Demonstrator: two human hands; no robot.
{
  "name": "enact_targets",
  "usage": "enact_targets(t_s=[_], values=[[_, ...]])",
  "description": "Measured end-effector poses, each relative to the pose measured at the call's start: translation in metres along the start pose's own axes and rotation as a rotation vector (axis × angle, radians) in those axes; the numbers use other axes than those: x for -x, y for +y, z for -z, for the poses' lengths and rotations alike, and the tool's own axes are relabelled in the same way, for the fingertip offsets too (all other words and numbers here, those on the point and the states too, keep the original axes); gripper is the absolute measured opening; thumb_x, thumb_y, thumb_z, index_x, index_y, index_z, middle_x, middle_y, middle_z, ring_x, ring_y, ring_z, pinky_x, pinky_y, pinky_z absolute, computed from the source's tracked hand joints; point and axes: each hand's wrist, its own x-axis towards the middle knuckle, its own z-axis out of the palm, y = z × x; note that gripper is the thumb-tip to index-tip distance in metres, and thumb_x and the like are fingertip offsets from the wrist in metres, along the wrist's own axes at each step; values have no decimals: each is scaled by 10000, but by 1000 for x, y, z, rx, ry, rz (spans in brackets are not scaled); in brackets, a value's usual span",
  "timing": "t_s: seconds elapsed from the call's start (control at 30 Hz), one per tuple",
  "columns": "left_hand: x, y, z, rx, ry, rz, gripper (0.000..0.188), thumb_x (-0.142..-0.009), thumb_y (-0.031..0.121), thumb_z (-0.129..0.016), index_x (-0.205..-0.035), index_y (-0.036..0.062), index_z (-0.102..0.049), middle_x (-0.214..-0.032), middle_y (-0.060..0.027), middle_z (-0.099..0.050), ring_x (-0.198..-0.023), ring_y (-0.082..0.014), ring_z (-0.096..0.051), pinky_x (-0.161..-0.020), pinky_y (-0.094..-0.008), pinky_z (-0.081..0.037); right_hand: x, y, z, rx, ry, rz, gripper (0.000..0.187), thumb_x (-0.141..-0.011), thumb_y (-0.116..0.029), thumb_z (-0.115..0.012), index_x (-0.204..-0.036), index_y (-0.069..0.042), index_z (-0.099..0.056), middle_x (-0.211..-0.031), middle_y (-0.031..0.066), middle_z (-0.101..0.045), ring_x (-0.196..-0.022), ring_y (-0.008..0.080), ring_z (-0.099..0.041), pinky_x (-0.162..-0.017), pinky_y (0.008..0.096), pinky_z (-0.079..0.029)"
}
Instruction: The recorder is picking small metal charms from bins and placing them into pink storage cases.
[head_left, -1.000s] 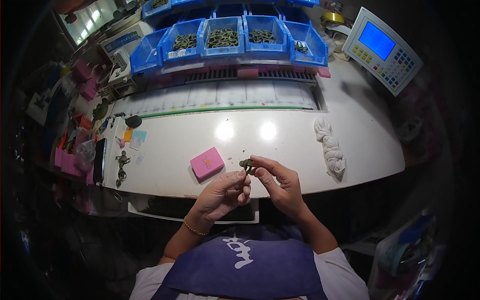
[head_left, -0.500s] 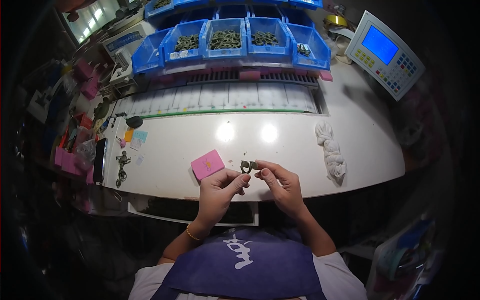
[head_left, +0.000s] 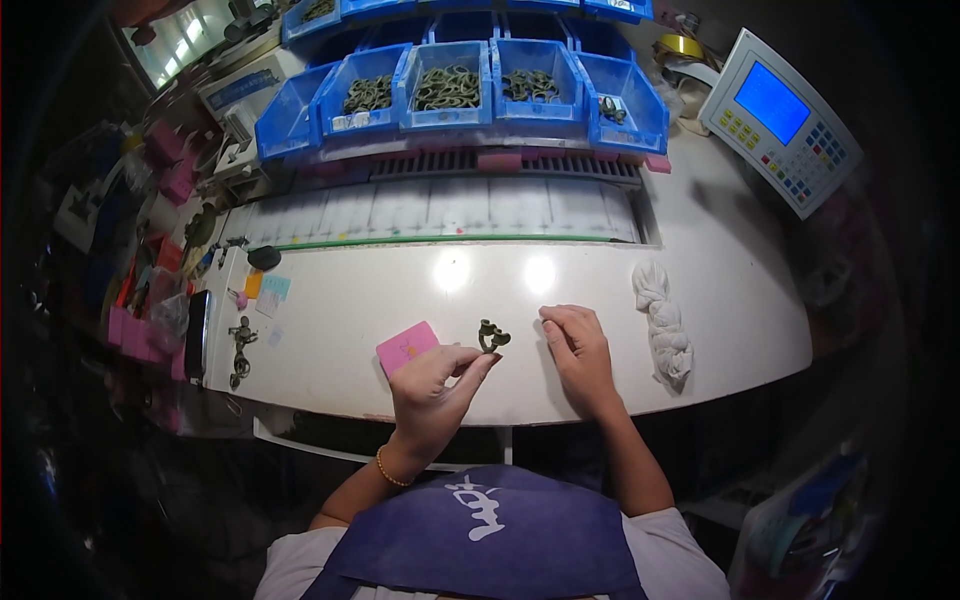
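A dark green ring with an uneven, shaped top stands upright between the thumb and fingertips of my left hand, above the white tabletop. Over to the right, apart from the ring, my right hand has its fingers curled together with the thumb close to them. Whatever may be between those fingertips is hidden or too small to make out. Partly behind my left hand lies a pink square block with a small drawn mark and a yellowish spot.
Blue bins with many green rings stand at the back, above a white lit panel. A twisted white cloth lies at right, below a keypad unit with a blue screen. Small metal pieces lie at left; a drawer sits under the front edge.
My right hand has let go of the ring and moved right, away from it. My left hand keeps the ring, now turned. The view has shifted slightly, and the drawer shows less.
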Motion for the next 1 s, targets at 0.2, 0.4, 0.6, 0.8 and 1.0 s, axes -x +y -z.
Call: enact_targets(t_s=[0.2, 0.4, 0.6, 0.8, 1.0], values=[[-12, -5, -3, -110, 21, -113, 107, -794, -9, -820, -828, -28, -720, -728, -72, -705, -631, -113, -664, -571, -236, -520, -11, -2, 0, 13, -47, 44, 187, -967, -84, -606, -1111, -17, -703, -1079, 124, -680, -1084, 249, -586, -905, 328, -486], [-19, -5, -6, -102, 11, -106, 116, -789, -14, -821, -816, -23, -709, -719, -72, -699, -628, -114, -665, -565, -234, -518, -11, -4, 1, 41, -59, 18, 195, -961, -113, -615, -1108, -27, -711, -1091, 113, -700, -1117, 272, -582, -914, 354, -500], [-24, -2, -6, -116, -6, -108, 129, -787, -4, -823, -815, -11, -698, -717, -75, -690, -630, -130, -675, -569, -241, -524, -9, -5, 2, 42, -75, 13, 187, -955, -104, -616, -1100, -30, -709, -1089, 109, -701, -1107, 276, -584, -917, 361, -498], [-25, 1, -4, -117, -16, -113, 118, -788, -8, -813, -814, -4, -698, -738, -78, -697, -643, -141, -688, -578, -250, -534, -9, -6, 3, 48, -69, 49, 186, -953, -102, -617, -1099, -30, -708, -1088, 107, -704, -1099, 282, -588, -926, 365, -494], [-30, -5, -6, -115, -26, -114, 111, -793, -10, -807, -835, -9, -704, -751, -82, -701, -653, -146, -695, -588, -252, -544, -13, 1, -1, 43, -64, 54, 187, -951, -101, -621, -1099, -29, -710, -1097, 107, -706, -1100, 284, -588, -941, 370, -489]])
